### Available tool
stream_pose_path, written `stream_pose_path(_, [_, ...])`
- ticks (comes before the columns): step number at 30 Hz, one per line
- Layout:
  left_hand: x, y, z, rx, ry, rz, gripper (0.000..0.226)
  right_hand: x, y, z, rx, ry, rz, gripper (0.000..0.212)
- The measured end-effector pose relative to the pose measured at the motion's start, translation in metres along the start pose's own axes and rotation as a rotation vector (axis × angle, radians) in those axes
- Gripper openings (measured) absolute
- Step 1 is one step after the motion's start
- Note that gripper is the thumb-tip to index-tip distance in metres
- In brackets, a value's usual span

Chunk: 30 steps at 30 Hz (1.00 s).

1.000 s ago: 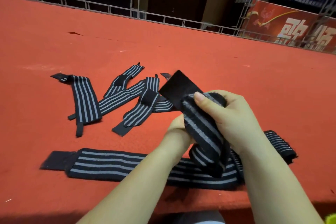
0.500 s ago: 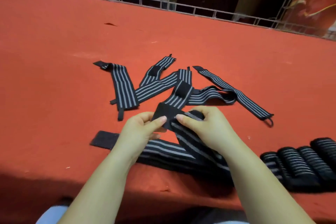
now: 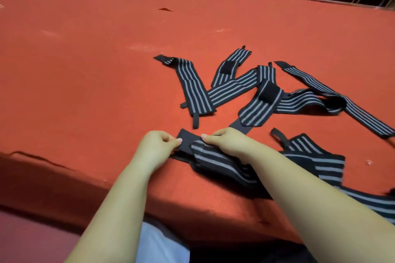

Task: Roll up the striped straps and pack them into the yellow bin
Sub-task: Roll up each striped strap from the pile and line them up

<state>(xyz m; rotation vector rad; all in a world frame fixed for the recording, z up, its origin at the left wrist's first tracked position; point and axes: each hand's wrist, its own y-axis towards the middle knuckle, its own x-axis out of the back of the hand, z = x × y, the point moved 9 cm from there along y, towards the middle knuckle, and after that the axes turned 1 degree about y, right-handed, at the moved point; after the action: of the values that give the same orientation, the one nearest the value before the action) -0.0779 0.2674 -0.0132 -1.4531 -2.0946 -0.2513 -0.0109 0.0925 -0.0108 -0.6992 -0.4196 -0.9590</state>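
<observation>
Black strap (image 3: 215,159) end lies on the red table (image 3: 85,70), pinched by the left hand (image 3: 159,145) and right hand (image 3: 226,141). Loose straps (image 3: 235,89) lie just beyond the grip.

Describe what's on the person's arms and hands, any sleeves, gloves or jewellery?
Both forearms are bare as far as the view shows, with no sleeves in sight. The left hand and right hand wear no gloves, and no rings, watch or bracelet show. Fingernails look short and unpainted.
</observation>
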Motion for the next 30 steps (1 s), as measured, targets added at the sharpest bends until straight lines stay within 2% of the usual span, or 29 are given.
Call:
stream_pose_path(4, [0.003, 0.001, 0.009, 0.077, -0.053, 0.013, 0.018, -0.004, 0.007, -0.005, -0.033, -0.001, -0.009, 0.039])
stream_pose_path(9, [0.004, 0.002, 0.012, 0.130, -0.074, 0.023, 0.026, -0.006, 0.010, -0.010, -0.074, 0.065, -0.018, 0.044])
stream_pose_path(14, [0.001, 0.003, 0.019, 0.176, -0.131, 0.024, 0.018, -0.010, 0.010, -0.010, -0.086, 0.101, -0.028, 0.037])
stream_pose_path(24, [0.005, 0.005, 0.025, 0.175, -0.094, -0.027, 0.019, -0.012, 0.015, -0.019, -0.220, 0.138, -0.066, 0.049])
stream_pose_path(30, [0.007, 0.006, 0.020, 0.142, 0.025, -0.058, 0.019, -0.015, 0.025, -0.021, -0.220, -0.040, -0.101, 0.052])
